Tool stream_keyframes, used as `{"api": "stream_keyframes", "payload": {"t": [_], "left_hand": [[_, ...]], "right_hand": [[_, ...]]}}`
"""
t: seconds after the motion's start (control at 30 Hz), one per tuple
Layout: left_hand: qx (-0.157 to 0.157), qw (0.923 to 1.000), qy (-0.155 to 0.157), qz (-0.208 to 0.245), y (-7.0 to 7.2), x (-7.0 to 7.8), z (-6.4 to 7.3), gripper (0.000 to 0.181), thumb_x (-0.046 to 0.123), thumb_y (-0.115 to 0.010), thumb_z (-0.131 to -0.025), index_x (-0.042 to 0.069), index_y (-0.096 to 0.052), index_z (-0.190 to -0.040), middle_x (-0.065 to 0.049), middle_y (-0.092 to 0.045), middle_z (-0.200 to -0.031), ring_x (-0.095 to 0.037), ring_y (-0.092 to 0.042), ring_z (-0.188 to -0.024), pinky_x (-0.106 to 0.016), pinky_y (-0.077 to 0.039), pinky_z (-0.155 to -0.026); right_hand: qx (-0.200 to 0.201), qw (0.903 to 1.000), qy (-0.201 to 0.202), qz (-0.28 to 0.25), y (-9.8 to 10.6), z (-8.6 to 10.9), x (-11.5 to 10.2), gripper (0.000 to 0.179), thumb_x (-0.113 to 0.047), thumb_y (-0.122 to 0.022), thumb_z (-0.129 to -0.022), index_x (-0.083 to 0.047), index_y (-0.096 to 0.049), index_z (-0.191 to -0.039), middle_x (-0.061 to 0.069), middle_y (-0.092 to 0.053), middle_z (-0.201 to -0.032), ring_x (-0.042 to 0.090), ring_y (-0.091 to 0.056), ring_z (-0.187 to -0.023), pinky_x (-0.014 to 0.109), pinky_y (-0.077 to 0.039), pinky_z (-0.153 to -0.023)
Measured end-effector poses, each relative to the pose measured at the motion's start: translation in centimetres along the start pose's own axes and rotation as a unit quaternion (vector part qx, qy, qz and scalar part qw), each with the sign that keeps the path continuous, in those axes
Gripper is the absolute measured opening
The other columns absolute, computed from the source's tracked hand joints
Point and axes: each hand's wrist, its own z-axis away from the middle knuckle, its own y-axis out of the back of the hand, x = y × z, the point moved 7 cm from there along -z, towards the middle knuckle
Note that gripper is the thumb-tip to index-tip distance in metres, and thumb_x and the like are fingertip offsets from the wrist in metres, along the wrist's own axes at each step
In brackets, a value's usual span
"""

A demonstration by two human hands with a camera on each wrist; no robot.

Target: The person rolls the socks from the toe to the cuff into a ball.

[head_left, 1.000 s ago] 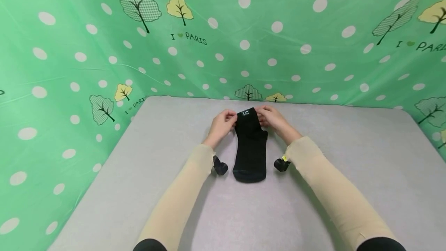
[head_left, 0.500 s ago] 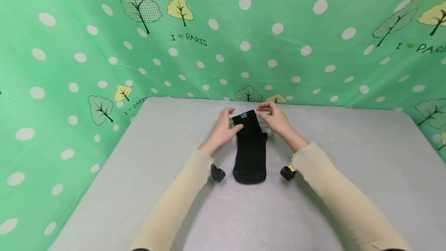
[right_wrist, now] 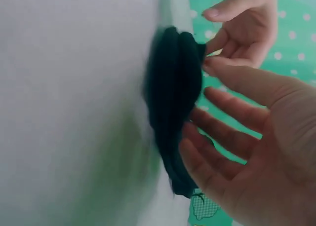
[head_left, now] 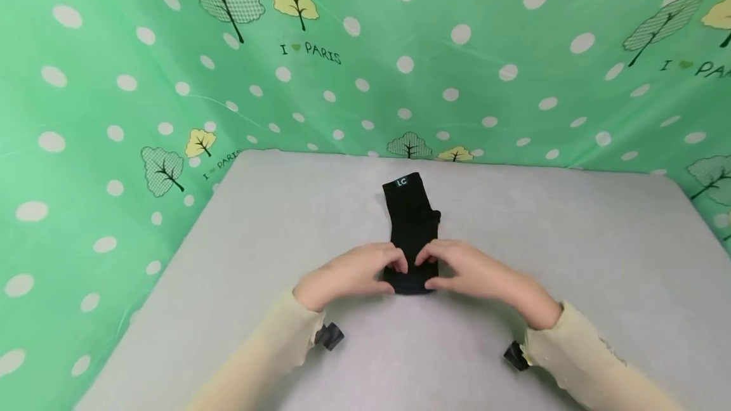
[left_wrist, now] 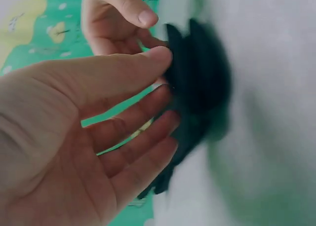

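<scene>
A pair of black socks [head_left: 408, 214], one laid over the other, lies on the table with the cuffs at the far end and a white "LC" tag on the top cuff. My left hand [head_left: 356, 269] is over the left side of the toe end, fingers loosely bent. Opposite it, my right hand [head_left: 476, 269] is at the right side of the toes in a mirrored pose. In the left wrist view, the thumb and fingertips come up against the layered dark fabric [left_wrist: 202, 83] without closing round it. The right wrist view shows relaxed fingers beside the stacked toes [right_wrist: 173, 83].
The grey tabletop [head_left: 274, 221] extends on both sides of the socks. A green dotted cloth [head_left: 365, 49] with printed trees hangs behind and to the left. Small black wrist cameras [head_left: 329, 336] sit under the cream sleeves [head_left: 588, 354].
Both hands have let go of the cuff end and come nearer, down to the toe end. The socks lie in about the same place, with the cuff now uncovered.
</scene>
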Motion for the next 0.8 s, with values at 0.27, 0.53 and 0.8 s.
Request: {"api": "stream_keyframes", "payload": {"t": [0.27, 0.53, 0.8], "left_hand": [[0.008, 0.9981, 0.025, -0.055, -1.5, -0.2, 0.2, 0.028, 0.016, -0.083, -0.080, 0.016, -0.063, -0.099, 0.003, -0.063, -0.104, -0.014, -0.061, -0.094, -0.030, -0.052, -0.089], [0.043, 0.9963, 0.034, -0.067, -1.3, -0.4, -0.2, 0.026, 0.014, -0.086, -0.076, 0.018, -0.067, -0.093, 0.005, -0.065, -0.099, -0.014, -0.063, -0.091, -0.032, -0.053, -0.088], [0.046, 0.9979, 0.044, -0.014, -2.0, -1.6, -0.7, 0.028, 0.011, -0.085, -0.076, 0.017, -0.064, -0.093, 0.004, -0.064, -0.097, -0.013, -0.061, -0.093, -0.030, -0.052, -0.088]], "right_hand": [[0.001, 0.9993, 0.003, 0.037, -1.2, 1.2, 0.1, 0.027, -0.014, -0.080, -0.083, -0.012, -0.068, -0.107, -0.003, -0.068, -0.108, 0.016, -0.063, -0.103, 0.039, -0.054, -0.091], [0.044, 0.9955, 0.021, 0.081, -1.2, 1.4, -0.1, 0.029, -0.009, -0.084, -0.077, -0.011, -0.069, -0.102, -0.002, -0.068, -0.103, 0.015, -0.064, -0.096, 0.035, -0.055, -0.084], [0.058, 0.9932, 0.007, 0.100, -1.8, 0.8, 0.2, 0.031, -0.011, -0.088, -0.073, -0.013, -0.066, -0.095, -0.003, -0.064, -0.094, 0.012, -0.060, -0.085, 0.031, -0.054, -0.077]]}}
